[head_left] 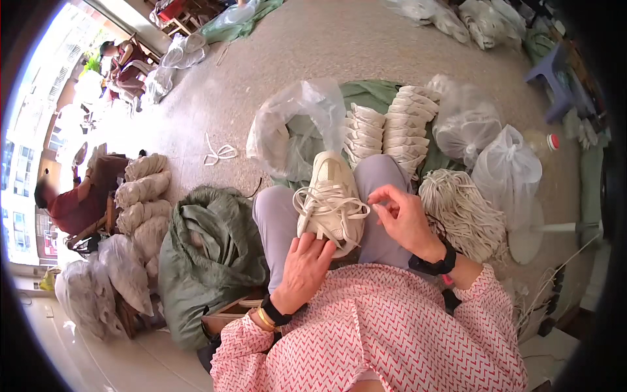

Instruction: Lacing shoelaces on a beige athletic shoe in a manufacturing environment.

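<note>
A cream sneaker rests on my lap between my knees, its toe pointing away from me. Loose cream shoelaces cross its front and loop out to both sides. At the near end of the shoe, my left hand has its fingers closed on the tongue and collar. My right hand hovers just right of the lace loops, fingers curled and thumb close to the index finger. Whether a lace end lies between those fingertips is too small to make out.
Stacked cream shoe parts stand beyond my knees, beside an open plastic bag. A lace bundle and tied clear bags lie right. Left are a green sack and a seated person.
</note>
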Demonstrator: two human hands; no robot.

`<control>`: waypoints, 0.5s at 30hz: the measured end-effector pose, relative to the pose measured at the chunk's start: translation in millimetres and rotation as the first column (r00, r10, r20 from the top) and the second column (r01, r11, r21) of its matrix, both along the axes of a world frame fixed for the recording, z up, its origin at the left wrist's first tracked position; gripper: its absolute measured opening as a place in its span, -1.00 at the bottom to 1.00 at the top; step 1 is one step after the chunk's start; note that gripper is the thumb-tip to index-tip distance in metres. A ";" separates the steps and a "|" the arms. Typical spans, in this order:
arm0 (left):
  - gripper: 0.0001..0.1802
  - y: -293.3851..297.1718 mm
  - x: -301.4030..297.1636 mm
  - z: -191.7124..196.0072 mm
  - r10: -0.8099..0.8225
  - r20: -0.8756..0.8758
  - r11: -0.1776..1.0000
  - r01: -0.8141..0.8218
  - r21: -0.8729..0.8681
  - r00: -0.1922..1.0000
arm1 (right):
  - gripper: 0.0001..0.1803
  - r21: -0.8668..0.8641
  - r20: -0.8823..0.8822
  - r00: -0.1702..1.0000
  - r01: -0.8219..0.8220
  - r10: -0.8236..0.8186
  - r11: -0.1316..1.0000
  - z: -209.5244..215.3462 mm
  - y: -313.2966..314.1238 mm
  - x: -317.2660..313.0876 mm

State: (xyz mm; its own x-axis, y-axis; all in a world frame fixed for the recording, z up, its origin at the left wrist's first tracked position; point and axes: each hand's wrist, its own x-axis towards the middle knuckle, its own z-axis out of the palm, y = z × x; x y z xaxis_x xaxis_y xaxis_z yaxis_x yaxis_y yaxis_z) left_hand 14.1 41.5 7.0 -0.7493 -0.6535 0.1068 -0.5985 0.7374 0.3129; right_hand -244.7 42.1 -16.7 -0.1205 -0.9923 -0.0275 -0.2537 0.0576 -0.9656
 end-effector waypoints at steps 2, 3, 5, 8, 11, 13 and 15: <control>-0.60 -4.0 0.9 -1.5 0.019 -0.033 1.000 -0.019 0.007 0.999 | -0.86 -0.065 -0.031 1.000 0.001 -0.003 0.998 -3.8 0.2 -1.0; -0.59 -6.3 2.0 -0.7 0.041 -0.068 0.999 -0.039 0.031 0.997 | -0.87 -0.009 -0.014 1.000 0.006 -0.006 1.000 -5.2 0.0 -1.4; -0.55 -14.9 4.7 2.8 0.083 -0.225 0.995 -0.070 0.067 0.971 | -0.87 -0.053 -0.012 1.000 0.012 -0.013 0.999 -7.0 -1.0 -2.3; -0.50 -27.4 18.1 19.4 0.342 -0.431 0.935 -0.255 0.248 0.835 | -0.87 -0.038 0.026 1.000 0.012 -0.011 0.999 -7.5 -4.0 -4.0; -0.59 -44.7 33.0 38.0 0.597 -0.555 0.760 -0.189 0.621 0.578 | -0.86 0.018 0.057 0.998 -0.006 0.005 1.000 -6.2 -8.5 -6.7; -0.63 -55.5 37.6 47.0 0.687 -0.576 0.679 -0.109 0.726 0.442 | -0.86 0.073 0.078 0.997 -0.030 0.024 0.997 -5.0 -15.2 -7.0; -0.62 -63.1 39.3 53.4 0.712 -0.574 0.660 -0.104 0.744 0.404 | -0.87 0.087 0.064 0.997 -0.049 0.043 0.995 -2.8 -25.1 -6.0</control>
State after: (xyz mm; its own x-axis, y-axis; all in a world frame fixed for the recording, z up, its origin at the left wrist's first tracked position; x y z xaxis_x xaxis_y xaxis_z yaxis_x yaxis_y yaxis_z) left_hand 53.5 -21.6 60.4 -0.1378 -0.9903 -0.0196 -0.0340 -0.0151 0.9993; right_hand -250.7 17.0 -19.5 -0.0702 -0.9901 -0.1216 -0.1979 0.1333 -0.9711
